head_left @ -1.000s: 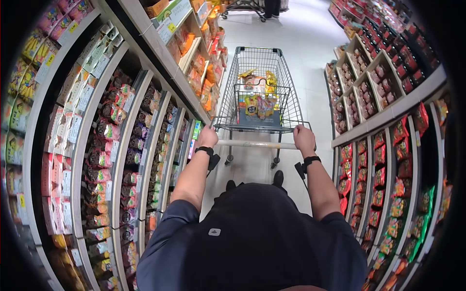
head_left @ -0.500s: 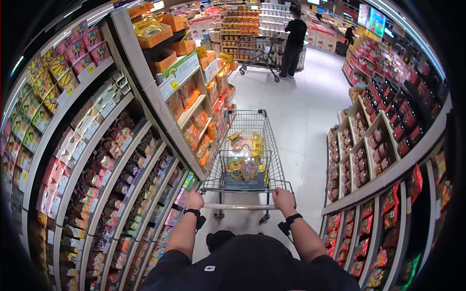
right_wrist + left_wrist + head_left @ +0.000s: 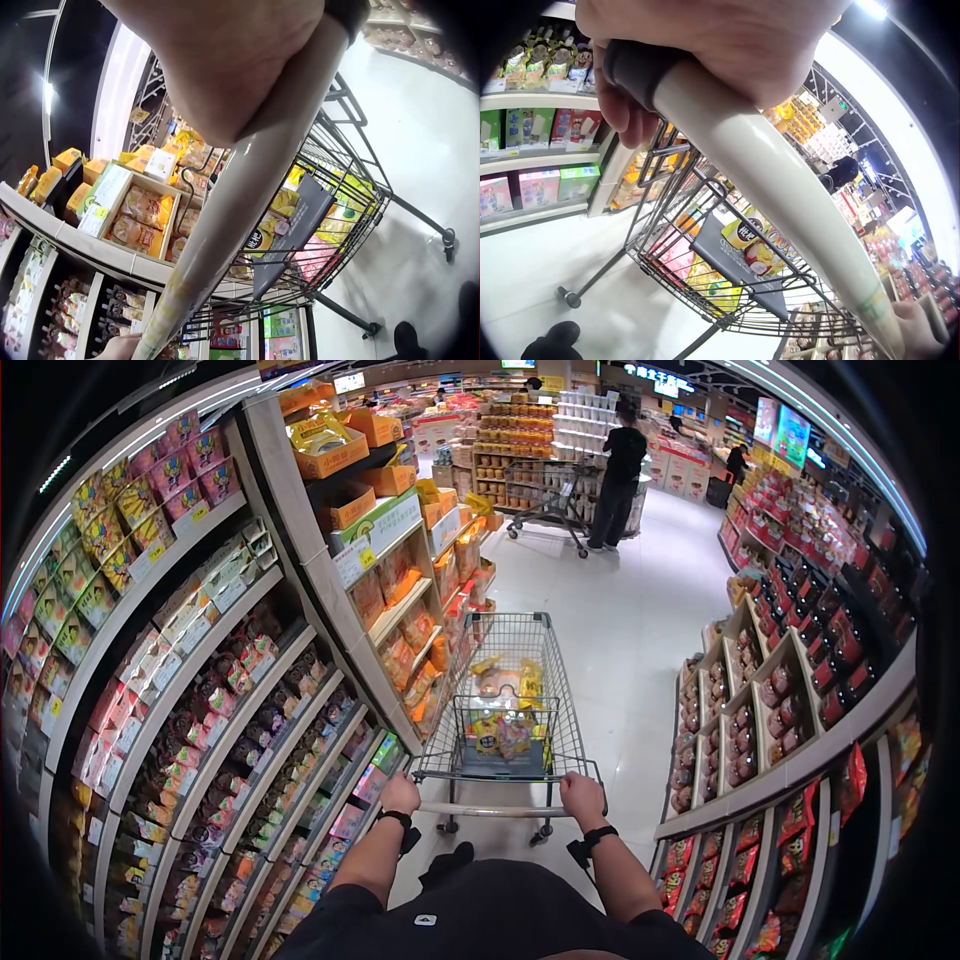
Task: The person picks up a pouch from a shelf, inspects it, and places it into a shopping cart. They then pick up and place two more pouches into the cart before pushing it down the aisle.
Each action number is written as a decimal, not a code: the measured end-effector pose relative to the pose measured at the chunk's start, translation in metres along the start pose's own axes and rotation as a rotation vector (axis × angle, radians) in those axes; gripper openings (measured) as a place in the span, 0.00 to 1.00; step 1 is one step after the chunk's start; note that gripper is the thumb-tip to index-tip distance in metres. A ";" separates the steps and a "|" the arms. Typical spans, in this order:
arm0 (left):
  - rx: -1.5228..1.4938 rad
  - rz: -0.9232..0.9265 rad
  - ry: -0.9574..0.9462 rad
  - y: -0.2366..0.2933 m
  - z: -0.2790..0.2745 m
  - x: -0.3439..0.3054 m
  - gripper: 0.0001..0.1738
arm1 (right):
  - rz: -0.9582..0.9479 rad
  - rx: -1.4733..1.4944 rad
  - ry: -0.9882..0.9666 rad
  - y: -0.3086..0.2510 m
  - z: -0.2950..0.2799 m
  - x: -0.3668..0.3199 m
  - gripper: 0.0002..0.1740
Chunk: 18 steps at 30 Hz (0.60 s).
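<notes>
Pale, glossy floor (image 3: 640,585) runs between stocked shelves (image 3: 350,645) on the left and compartmented racks (image 3: 735,792) on the right. Beyond stand a dark-clad person (image 3: 618,485) and, just beside, a second cart (image 3: 545,505).

Head view: the shopping cart (image 3: 508,616) lies directly ahead of the wearer's dark shirt (image 3: 480,910), in the aisle, near the left-hand shelves; yellow packets (image 3: 530,682) and other goods lie inside. Left wrist view: the grey panel (image 3: 739,266) and a pink package (image 3: 676,259) show through the wires, details not distinct from above. Right wrist view: the handle bar (image 3: 244,180) crosses obliquely, with orange-topped cartons (image 3: 67,158) behind it.

Hands: the left hand (image 3: 401,794) grips the bar near its left end, fingers curled beneath it, at the dark end cap (image 3: 639,71). The right hand (image 3: 583,796) is closed round the opposite end, its palm against the bar; its fingertips are hidden.

Pose: both forearms reach forward, well apart, converging slightly toward the bar, backs of the hands uppermost. Each wrist bears a black strap, left strap (image 3: 398,819) and right strap (image 3: 600,834).
</notes>
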<state>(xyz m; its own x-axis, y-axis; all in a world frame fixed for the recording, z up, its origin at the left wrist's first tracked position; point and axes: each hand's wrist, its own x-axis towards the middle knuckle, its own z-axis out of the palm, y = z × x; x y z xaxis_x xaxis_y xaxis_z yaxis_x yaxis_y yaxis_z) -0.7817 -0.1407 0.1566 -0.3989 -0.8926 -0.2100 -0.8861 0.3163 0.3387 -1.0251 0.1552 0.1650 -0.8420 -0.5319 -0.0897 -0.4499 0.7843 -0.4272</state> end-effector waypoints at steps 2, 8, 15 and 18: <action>0.009 0.045 0.036 0.000 -0.007 -0.002 0.16 | -0.001 -0.006 -0.003 -0.003 -0.002 -0.001 0.13; -0.037 0.015 -0.004 -0.013 -0.002 0.012 0.17 | -0.018 -0.019 0.016 -0.005 0.013 -0.006 0.12; -0.130 0.033 0.020 -0.028 -0.018 0.013 0.18 | -0.010 -0.004 0.039 -0.027 0.022 -0.027 0.11; -0.138 0.042 0.028 -0.041 -0.015 0.020 0.18 | 0.008 0.048 0.024 -0.039 0.023 -0.036 0.10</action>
<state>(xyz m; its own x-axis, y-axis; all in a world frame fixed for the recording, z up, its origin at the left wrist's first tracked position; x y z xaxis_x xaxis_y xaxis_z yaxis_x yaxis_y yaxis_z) -0.7494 -0.1762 0.1525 -0.4264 -0.8887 -0.1685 -0.8275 0.3080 0.4696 -0.9705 0.1363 0.1639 -0.8528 -0.5172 -0.0719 -0.4285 0.7719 -0.4697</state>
